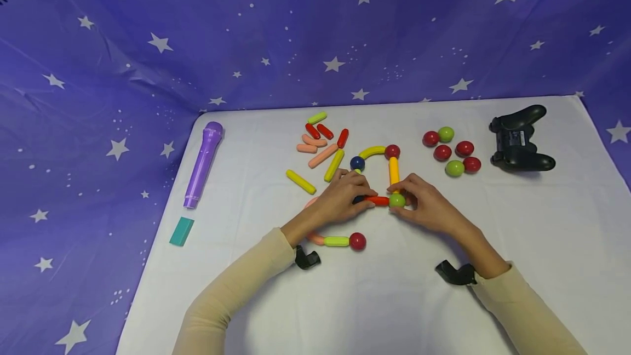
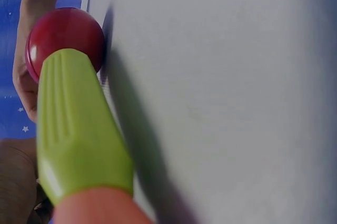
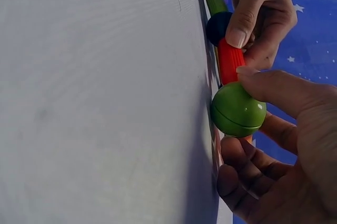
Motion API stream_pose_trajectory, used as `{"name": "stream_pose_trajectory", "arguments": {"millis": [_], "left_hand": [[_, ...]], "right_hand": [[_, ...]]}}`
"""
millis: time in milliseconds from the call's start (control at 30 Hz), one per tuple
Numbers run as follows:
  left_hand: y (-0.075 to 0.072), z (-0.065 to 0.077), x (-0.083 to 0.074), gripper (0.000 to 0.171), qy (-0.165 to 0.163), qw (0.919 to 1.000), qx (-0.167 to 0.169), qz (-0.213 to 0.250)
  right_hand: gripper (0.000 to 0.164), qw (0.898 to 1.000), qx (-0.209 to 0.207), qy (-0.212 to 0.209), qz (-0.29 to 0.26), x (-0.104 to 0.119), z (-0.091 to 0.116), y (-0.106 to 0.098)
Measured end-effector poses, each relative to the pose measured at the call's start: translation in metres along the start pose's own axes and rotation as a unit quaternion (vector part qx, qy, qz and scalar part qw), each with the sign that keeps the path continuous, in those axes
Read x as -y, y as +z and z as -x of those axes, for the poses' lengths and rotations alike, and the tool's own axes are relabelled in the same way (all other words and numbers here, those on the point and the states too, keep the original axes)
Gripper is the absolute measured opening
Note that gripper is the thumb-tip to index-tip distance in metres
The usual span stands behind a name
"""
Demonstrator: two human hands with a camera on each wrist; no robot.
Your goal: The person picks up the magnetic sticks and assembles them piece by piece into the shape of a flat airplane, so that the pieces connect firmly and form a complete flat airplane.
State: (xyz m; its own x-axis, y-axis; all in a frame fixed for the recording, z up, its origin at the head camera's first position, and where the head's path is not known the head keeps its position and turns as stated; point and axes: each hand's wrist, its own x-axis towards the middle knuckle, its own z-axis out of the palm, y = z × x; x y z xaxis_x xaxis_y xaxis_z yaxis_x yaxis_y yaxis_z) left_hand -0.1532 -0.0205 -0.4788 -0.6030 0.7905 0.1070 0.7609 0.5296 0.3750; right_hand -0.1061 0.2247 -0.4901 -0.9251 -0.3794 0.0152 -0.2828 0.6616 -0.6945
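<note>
My right hand (image 1: 429,206) grips a green ball (image 3: 238,109) between thumb and fingers. My left hand (image 1: 342,199) pinches a short red rod (image 3: 230,65), which runs from the green ball to a dark blue ball (image 3: 216,28). Up from the green ball goes an orange-yellow rod (image 1: 394,171) to a red ball (image 1: 392,151). A curved yellow rod (image 1: 372,152) links that to another blue ball (image 1: 357,164). Below my left wrist, a curved salmon rod (image 1: 315,239), a lime rod (image 2: 79,124) and a red ball (image 2: 66,40) form an arm, partly hidden by my forearm.
Several loose rods (image 1: 323,155) in red, salmon and yellow lie at the back middle. Red and green balls (image 1: 442,152) are grouped at the back right, beside a black game controller (image 1: 517,141). At the left lie a purple microphone (image 1: 203,166) and a teal block (image 1: 182,232).
</note>
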Motion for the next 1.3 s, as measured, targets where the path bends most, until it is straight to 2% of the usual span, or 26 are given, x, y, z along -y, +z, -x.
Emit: {"name": "stream_pose_trajectory", "arguments": {"millis": [200,333,433,533,633,733,800,933,1133,1300], "left_hand": [[-0.004,0.001,0.003,0.028,0.001,0.9999,0.011,0.004],[-0.012,0.014,0.003,0.032,0.014,0.9999,0.007,-0.001],[-0.022,0.043,0.004,0.031,0.022,0.9997,-0.012,0.001],[-0.029,0.081,0.007,0.034,0.022,0.9992,-0.031,0.015],[-0.029,0.116,0.01,0.042,0.008,0.9987,-0.029,0.041],[-0.024,0.135,0.013,0.042,-0.012,0.9973,-0.021,0.069],[-0.02,0.138,0.016,0.037,-0.021,0.9957,-0.027,0.086],[-0.015,0.132,0.025,0.027,-0.017,0.9917,-0.055,0.115],[-0.014,0.121,0.037,0.021,-0.025,0.9855,-0.062,0.156],[-0.011,0.118,0.041,0.019,-0.026,0.9847,-0.066,0.159]], "right_hand": [[0.043,1.0,0.002,-0.003,0.006,0.001,-0.001,0.0],[0.043,1.0,0.003,-0.002,0.007,0.003,-0.002,0.001],[0.043,1.0,0.008,0.0,0.009,0.007,-0.003,0.003],[0.043,1.0,0.012,0.003,0.013,0.009,-0.005,0.003],[0.043,1.0,0.01,0.009,0.017,0.011,-0.005,0.001],[0.043,1.0,0.002,0.013,0.02,0.011,-0.003,-0.004],[0.043,1.0,0.0,0.015,0.02,0.01,-0.003,-0.007],[0.044,1.0,0.005,0.016,0.024,0.006,-0.005,-0.01],[0.045,0.999,0.01,0.028,0.04,0.0,-0.017,-0.011],[0.045,0.999,0.01,0.026,0.043,-0.004,-0.021,-0.012]]}}
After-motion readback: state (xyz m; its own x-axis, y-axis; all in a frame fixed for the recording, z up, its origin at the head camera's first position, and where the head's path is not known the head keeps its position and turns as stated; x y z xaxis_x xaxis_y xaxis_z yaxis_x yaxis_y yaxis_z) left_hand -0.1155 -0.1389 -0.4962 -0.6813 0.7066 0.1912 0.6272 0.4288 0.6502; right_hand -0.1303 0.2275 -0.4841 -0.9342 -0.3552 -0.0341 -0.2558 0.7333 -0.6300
